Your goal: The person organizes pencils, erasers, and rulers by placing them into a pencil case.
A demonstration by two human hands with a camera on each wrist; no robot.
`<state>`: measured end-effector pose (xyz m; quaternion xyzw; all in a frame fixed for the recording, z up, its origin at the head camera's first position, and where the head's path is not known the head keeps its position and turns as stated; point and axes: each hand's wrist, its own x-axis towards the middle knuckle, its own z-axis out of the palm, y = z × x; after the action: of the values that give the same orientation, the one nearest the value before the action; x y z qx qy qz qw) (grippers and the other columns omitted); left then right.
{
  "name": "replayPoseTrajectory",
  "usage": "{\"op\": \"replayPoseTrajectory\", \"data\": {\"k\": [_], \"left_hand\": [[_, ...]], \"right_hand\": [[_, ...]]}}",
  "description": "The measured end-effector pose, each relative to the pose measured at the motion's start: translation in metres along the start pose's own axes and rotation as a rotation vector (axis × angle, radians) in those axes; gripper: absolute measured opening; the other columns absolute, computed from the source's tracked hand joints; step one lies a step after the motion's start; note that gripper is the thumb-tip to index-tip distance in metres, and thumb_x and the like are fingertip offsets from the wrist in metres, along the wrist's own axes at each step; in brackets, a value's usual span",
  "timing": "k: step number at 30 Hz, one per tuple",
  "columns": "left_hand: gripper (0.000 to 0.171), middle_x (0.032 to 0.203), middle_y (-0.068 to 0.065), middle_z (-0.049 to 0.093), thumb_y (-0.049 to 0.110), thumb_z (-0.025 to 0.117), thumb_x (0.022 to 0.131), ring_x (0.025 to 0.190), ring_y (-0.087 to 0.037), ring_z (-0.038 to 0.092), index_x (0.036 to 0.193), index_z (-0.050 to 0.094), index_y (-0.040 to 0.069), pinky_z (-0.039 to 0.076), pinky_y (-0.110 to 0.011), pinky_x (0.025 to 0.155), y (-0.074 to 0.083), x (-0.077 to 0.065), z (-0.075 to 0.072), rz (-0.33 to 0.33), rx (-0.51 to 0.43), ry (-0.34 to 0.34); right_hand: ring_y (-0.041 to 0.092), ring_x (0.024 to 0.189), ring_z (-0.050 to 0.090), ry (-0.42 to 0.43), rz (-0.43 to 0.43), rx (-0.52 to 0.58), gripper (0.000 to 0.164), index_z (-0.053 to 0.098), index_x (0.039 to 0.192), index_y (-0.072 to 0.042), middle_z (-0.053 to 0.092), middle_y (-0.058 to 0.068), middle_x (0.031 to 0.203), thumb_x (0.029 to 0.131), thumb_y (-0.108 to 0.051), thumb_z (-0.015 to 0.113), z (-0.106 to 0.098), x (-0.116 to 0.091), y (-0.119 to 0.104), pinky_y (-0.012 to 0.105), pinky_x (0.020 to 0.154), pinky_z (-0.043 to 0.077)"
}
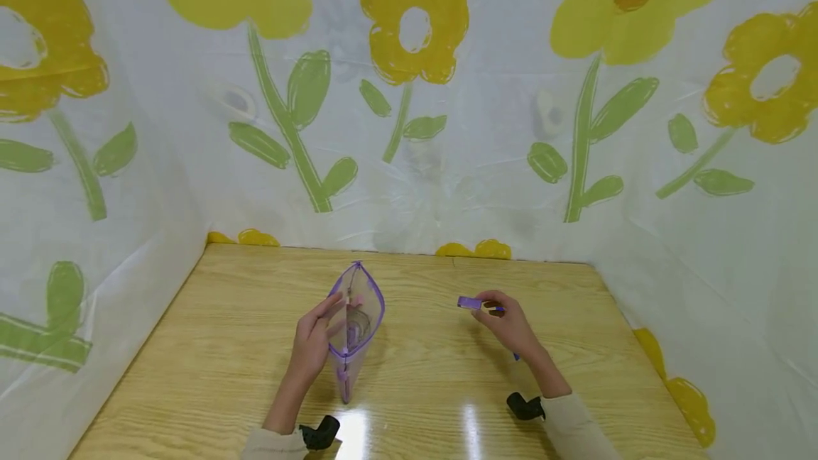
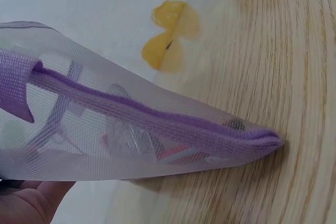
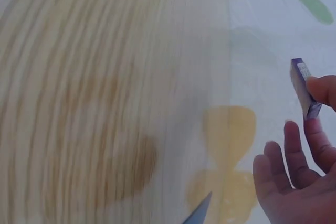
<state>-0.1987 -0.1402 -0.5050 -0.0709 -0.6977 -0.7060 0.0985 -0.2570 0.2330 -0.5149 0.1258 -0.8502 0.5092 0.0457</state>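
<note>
A see-through mesh zipper pouch (image 1: 377, 329) with purple trim stands gaping on the table, its lower corner at the wood. My left hand (image 1: 311, 336) grips its left edge, some of the fingers seen through the mesh. Inside the pouch, a clear round item (image 1: 358, 325) and pink bits show through; the left wrist view has a crinkled clear wrapper (image 2: 131, 140) there. Off to the right, my right hand (image 1: 511, 325) pinches a small flat purple-and-white block (image 3: 301, 85) between thumb and index finger, above the table. The other fingers are spread and loosely bent.
Both hands work over a wood-grain table (image 1: 255, 282). White cloth with yellow flowers (image 1: 415, 183) walls it at the back and sides. A bluish pointed tip (image 3: 199, 211) shows at the bottom of the right wrist view. Black wrist mounts (image 1: 525, 407) sit at both cuffs.
</note>
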Motion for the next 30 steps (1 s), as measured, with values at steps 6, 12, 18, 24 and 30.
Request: {"op": "replayPoseTrajectory", "data": {"k": [6, 12, 18, 24, 30], "left_hand": [[0.051, 0.152, -0.035, 0.04, -0.009, 0.02, 0.099, 0.139, -0.051, 0.043, 0.144, 0.043, -0.017, 0.046, -0.052, 0.107, 0.0, 0.002, 0.0, -0.003, -0.014, -0.007], [0.05, 0.152, -0.036, 0.04, -0.007, 0.021, 0.101, 0.139, -0.051, 0.042, 0.144, 0.043, -0.017, 0.046, -0.053, 0.107, 0.0, 0.004, 0.001, 0.007, -0.019, -0.005], [0.049, 0.151, -0.036, 0.04, -0.006, 0.02, 0.102, 0.138, -0.052, 0.042, 0.143, 0.044, -0.017, 0.046, -0.054, 0.106, 0.001, 0.003, 0.001, 0.007, -0.009, -0.001], [0.049, 0.154, -0.033, 0.039, -0.005, 0.02, 0.102, 0.14, -0.049, 0.042, 0.145, 0.043, -0.016, 0.045, -0.052, 0.108, -0.001, 0.002, 0.0, -0.022, -0.016, -0.012], [0.05, 0.155, -0.032, 0.038, -0.005, 0.019, 0.102, 0.142, -0.047, 0.041, 0.145, 0.042, -0.015, 0.044, -0.052, 0.109, -0.002, 0.002, 0.001, -0.034, -0.014, -0.018]], "right_hand": [[0.03, 0.109, 0.06, -0.021, -0.028, 0.027, 0.022, 0.068, 0.115, -0.005, 0.066, 0.014, 0.117, 0.094, -0.011, 0.073, 0.012, 0.002, -0.008, 0.043, 0.096, 0.054], [0.031, 0.112, 0.06, -0.055, -0.058, 0.042, 0.022, 0.069, 0.115, -0.008, 0.066, 0.012, 0.118, 0.094, -0.012, 0.073, 0.026, 0.006, -0.017, 0.045, 0.098, 0.053], [0.029, 0.111, 0.06, -0.083, -0.061, 0.069, 0.023, 0.069, 0.115, -0.008, 0.065, 0.011, 0.12, 0.092, -0.011, 0.074, 0.041, 0.008, -0.027, 0.047, 0.099, 0.053], [0.032, 0.111, 0.06, -0.095, -0.077, 0.08, 0.023, 0.068, 0.115, -0.005, 0.065, 0.014, 0.12, 0.093, -0.007, 0.072, 0.055, 0.011, -0.037, 0.052, 0.1, 0.052], [0.04, 0.112, 0.06, -0.097, -0.104, 0.081, 0.023, 0.067, 0.115, 0.001, 0.066, 0.018, 0.118, 0.093, -0.002, 0.071, 0.065, 0.012, -0.063, 0.057, 0.099, 0.051]]}}
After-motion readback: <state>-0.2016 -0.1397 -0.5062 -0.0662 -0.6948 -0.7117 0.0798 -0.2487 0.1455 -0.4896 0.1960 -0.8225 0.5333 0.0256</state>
